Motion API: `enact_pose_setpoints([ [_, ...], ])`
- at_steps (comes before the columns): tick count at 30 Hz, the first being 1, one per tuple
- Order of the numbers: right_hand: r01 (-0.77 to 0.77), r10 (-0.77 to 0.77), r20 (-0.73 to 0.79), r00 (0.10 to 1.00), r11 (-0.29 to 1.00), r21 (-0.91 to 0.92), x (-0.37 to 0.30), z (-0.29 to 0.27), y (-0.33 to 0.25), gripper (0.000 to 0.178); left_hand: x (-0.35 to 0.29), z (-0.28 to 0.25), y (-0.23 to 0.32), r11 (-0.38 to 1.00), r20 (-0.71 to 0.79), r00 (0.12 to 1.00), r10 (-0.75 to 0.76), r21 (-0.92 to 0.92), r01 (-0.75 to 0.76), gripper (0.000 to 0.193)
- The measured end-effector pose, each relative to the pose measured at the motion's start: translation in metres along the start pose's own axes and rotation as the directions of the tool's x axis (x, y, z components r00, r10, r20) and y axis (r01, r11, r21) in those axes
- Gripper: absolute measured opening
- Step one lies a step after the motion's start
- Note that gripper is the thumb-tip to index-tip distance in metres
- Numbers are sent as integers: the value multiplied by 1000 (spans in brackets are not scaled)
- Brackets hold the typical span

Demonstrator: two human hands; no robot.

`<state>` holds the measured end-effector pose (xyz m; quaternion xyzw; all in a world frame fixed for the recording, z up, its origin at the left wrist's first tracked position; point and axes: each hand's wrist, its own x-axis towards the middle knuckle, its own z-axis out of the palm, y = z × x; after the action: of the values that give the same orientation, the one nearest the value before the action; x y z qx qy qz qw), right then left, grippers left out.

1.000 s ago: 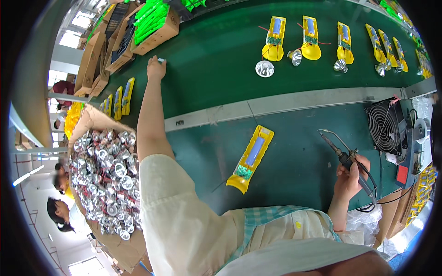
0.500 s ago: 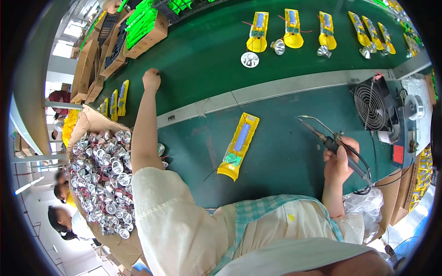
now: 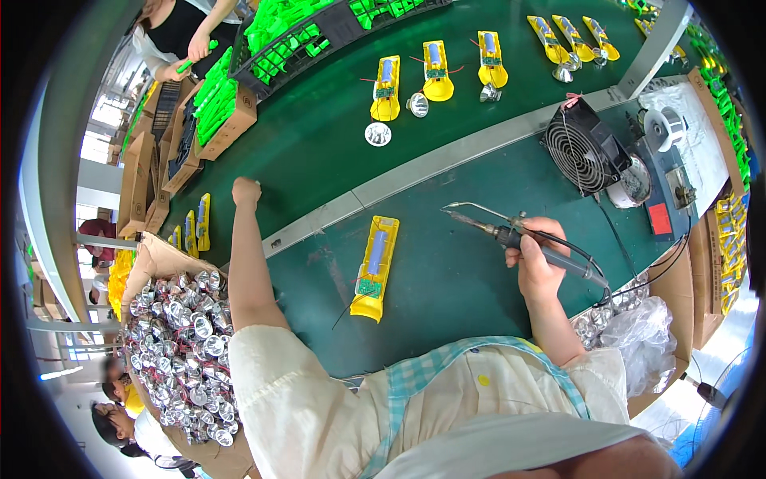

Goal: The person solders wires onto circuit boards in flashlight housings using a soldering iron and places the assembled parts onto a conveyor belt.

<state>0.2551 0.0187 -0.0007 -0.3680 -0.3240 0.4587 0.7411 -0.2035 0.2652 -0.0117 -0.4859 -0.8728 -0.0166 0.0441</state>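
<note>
My right hand (image 3: 538, 259) is wrapped round a soldering iron (image 3: 511, 237) with a thin curved metal tube along it. The iron's tip points left, above the bench and apart from the work. Left of the tip lies a yellow half-shell (image 3: 369, 306), holding a blue cylindrical cell (image 3: 377, 253) and a small green circuit board (image 3: 367, 287); a thin dark wire sticks out at its lower end. My left arm reaches far forward, and my left hand (image 3: 246, 191) is closed over the green belt (image 3: 303, 172). Whatever its fingers may hold is hidden.
A carton of silvery reflector cups (image 3: 183, 359) stands at my left. Along the belt lie several yellow shells (image 3: 437, 80), some with reflectors. A black fan (image 3: 582, 148) and a solder-wire spool (image 3: 664, 128) stand right. Far left, another person's hand (image 3: 199, 44) holds a green piece.
The whole view has turned, so the bench things appear farther left. The soldering iron's tip is somewhat closer to the yellow half-shell. My left hand stays closed over the belt.
</note>
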Motion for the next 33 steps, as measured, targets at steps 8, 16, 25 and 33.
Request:
enact_pose_setpoints([
  [8,-24,7,148,989,993,113,1,4,-6,39,-247,-106,128,21,53,699,713,-998,55,14],
  [16,-254,227,272,935,965,67,10,17,-18,46,-320,-94,150,-35,14,605,796,-997,69,15],
  [25,-154,133,195,972,983,99,4,9,-18,59,-342,-101,152,-124,-34,554,832,-984,126,28],
  [33,397,-282,355,892,862,-314,3,8,-17,62,-338,-85,142,-44,47,521,853,-986,160,22],
])
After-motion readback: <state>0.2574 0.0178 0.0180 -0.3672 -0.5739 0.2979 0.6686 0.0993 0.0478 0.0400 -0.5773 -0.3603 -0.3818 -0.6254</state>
